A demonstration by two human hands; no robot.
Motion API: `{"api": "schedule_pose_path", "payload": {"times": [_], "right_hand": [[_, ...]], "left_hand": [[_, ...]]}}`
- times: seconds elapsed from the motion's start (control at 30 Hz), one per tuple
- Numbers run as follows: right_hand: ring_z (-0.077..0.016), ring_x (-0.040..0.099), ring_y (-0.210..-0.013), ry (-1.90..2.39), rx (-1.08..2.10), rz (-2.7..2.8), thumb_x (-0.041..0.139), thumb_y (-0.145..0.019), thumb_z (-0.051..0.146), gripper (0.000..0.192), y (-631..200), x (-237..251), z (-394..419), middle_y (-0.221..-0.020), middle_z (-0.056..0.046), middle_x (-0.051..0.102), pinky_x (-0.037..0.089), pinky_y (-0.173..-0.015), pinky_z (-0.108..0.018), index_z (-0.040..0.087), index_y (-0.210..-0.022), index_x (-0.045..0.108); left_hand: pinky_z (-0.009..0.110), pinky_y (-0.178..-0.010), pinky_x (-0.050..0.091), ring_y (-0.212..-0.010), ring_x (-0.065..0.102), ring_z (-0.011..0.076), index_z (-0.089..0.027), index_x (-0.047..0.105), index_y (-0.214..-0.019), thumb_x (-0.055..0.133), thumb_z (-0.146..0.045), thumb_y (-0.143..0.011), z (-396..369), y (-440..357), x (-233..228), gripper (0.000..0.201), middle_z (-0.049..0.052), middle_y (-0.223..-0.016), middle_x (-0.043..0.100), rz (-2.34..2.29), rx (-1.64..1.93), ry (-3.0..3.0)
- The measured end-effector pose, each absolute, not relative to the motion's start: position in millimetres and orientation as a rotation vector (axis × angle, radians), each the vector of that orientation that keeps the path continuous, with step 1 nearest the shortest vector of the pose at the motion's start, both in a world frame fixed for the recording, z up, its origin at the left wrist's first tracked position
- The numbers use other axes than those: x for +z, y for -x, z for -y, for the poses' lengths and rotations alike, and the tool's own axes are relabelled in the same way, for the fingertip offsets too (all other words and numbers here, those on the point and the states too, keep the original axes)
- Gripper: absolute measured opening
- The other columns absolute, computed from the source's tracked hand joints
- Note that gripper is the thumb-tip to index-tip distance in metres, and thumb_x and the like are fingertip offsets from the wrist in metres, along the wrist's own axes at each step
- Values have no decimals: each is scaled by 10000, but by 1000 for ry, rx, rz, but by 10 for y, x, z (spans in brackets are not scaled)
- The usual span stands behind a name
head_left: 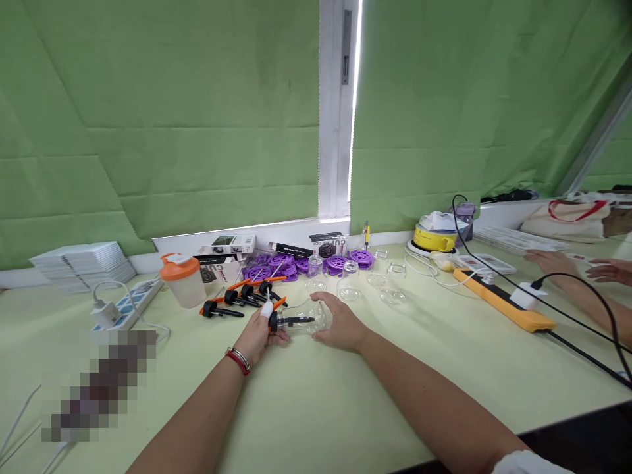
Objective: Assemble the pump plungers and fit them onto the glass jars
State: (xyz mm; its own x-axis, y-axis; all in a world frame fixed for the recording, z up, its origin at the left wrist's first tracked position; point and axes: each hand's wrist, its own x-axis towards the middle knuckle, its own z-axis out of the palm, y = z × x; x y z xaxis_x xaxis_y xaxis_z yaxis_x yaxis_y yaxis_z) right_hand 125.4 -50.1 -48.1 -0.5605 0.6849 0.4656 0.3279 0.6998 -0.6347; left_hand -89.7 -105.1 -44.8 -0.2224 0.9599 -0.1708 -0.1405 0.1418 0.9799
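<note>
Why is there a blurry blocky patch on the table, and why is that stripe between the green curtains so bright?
Head view: the blocky patch is pixelated on purpose, hiding whatever lies there; the stripe is daylight through the gap in the green curtains, washed out white; the clear bottle between the left hand and right hand barely shows.

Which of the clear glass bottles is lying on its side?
The bottle held between the left hand and right hand, with a black dropper cap on it. The other bottles stand upright and uncapped farther back.

"CUP HOLDER" — black box [327,244] by window
</note>
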Motion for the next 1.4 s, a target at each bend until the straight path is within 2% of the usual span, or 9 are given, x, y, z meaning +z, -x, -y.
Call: {"api": "schedule_pose_path", "payload": {"times": [0.17,0.43,0.6,1.13,1.4], "right_hand": [[-226,434,-1208,712,552,2206,684,-560,205,612,-1218,-498,519,-1262,-67,473,354,-1022,-368,238,-1131,464],[-236,415,-1199,590,361,2255,733,-532,199,615,-1177,-544,482,-1229,-102,475,363,-1011,-367,201,-1090,477],[-237,409,-1219,606,399,2261,720,-553,198,608,-1196,-527,483,-1250,-96,478,354,-1022,-379,212,-1113,481],[-240,385,-1236,650,568,2229,773,-518,258,695,-1221,-545,487,-1270,-80,455,325,-1046,-390,231,-1141,466],[-227,457,-1129,677,704,2188,783,-526,300,696,-1250,-472,530,-1207,-59,469,381,-975,-385,241,-1139,459]], "left_hand": [[279,-400,505,-444,634,192,-123,497,-969,411,-506,-885,1041,899,-461,401,32,-534,605,-1392,1333,-854],[265,-379,480,-428,622,187,-144,490,-938,396,-515,-885,1032,928,-476,387,34,-535,610,-1408,1319,-864],[237,-320,419,-360,574,163,-152,489,-895,398,-519,-879,1055,920,-448,378,21,-517,604,-1416,1295,-896],[236,-318,392,-357,562,162,-164,476,-820,355,-530,-884,1062,897,-433,391,22,-497,593,-1444,1269,-919],[228,-319,390,-373,565,155,-177,463,-781,342,-537,-884,1053,884,-422,393,24,-515,594,-1431,1268,-889]]}}
